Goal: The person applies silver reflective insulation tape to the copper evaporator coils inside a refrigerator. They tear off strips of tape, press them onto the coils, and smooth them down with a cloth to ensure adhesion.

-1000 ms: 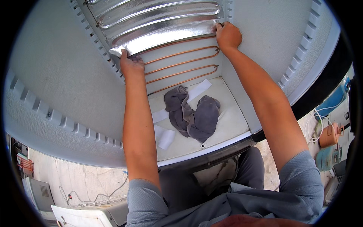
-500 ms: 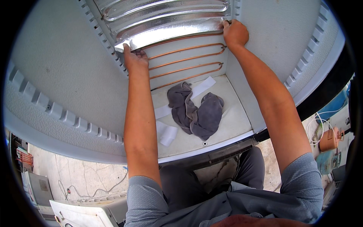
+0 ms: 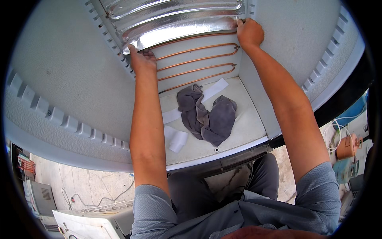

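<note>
Everything here is placed from the ribbed silver foil panel [image 3: 179,20] at the far back of the open white cabinet [image 3: 67,79].

Nearest, well below the panel, the cabinet's front lip [image 3: 223,153] runs across above the person's knees. Just past that lip on the cabinet floor lies a small white roll of tape [image 3: 177,139], with a white strip [image 3: 213,89] running diagonally from it toward the panel. A crumpled grey cloth [image 3: 209,115] lies on that strip, filling the middle of the floor; bare floor shows to its right, up to the side wall.

Directly under the panel, copper tubing [image 3: 199,59] snakes across the back wall in four runs, exposed between the two hands.

The left hand [image 3: 141,59] meets the panel's lower left corner, fingers curled together on its bottom edge. The right hand [image 3: 250,32] closes on the lower right corner beside the ridged side rail [image 3: 250,8], fingers wrapped around the edge.

Far right of the panel, outside the cabinet, a brown box-like thing [image 3: 345,146] sits among white cables.
</note>
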Demonstrator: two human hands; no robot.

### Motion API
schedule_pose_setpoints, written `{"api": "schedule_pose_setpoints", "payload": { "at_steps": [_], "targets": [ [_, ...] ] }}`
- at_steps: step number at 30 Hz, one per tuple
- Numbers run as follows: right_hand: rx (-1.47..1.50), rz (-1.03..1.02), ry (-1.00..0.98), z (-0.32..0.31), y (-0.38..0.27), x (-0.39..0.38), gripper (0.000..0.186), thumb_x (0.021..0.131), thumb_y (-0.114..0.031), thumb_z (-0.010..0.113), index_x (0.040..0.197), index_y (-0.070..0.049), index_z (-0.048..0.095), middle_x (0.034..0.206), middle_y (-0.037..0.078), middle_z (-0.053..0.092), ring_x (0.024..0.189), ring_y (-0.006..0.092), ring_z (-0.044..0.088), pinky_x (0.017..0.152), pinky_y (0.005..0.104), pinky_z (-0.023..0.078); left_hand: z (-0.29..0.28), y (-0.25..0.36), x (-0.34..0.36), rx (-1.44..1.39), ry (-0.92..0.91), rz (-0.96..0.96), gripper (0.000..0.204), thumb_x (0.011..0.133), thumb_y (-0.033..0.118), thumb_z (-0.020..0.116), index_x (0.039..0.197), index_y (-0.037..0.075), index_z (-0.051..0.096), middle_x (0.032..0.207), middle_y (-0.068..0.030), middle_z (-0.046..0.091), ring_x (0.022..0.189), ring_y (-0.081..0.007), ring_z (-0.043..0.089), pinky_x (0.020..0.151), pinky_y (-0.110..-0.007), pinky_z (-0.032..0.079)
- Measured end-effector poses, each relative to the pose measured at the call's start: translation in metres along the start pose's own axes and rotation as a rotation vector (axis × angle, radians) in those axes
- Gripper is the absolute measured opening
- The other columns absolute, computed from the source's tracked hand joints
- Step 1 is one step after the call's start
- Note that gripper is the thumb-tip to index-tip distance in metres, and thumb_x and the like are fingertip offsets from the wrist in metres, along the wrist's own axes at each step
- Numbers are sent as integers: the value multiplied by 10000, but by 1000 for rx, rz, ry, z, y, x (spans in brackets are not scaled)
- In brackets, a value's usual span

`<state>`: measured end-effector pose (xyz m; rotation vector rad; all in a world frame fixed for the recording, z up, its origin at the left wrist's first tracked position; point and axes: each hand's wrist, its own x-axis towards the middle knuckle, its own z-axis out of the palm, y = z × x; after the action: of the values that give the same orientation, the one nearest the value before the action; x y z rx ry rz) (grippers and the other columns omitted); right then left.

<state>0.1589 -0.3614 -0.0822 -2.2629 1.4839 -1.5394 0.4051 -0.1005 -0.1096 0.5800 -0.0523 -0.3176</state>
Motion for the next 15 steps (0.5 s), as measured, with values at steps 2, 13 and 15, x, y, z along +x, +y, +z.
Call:
{"api": "schedule_pose_setpoints", "payload": {
  "at_steps": [2, 13, 15],
  "targets": [
    [10, -3, -9, -2, 1, 0, 355, 933, -409, 697, 893, -65, 775, 915, 199, 762, 847, 403, 742, 750, 501, 592, 1, 0, 0, 0, -1, 0, 422, 1032, 515, 628, 1194, 125, 617, 981, 23, 619, 832, -104, 532, 730, -265, 438],
    [28, 45, -46, -7, -5, -2, 330, 958, -372, 684, 908, -61, 783, 941, 201, 764, 903, 400, 745, 780, 495, 600, -2, 2, 16, 23, 9, -38, 486, 1032, 564, 598, 1196, 106, 609, 981, -11, 577, 854, -137, 493, 778, -312, 409],
    [31, 58, -62, -10, -8, -2, 319, 959, -363, 688, 916, -63, 786, 946, 201, 766, 903, 400, 747, 785, 490, 603, -3, 3, 16, 24, 20, -62, 485, 1029, 565, 603, 1179, 104, 607, 951, -15, 556, 847, -138, 489, 778, -310, 408]
  ]
}}
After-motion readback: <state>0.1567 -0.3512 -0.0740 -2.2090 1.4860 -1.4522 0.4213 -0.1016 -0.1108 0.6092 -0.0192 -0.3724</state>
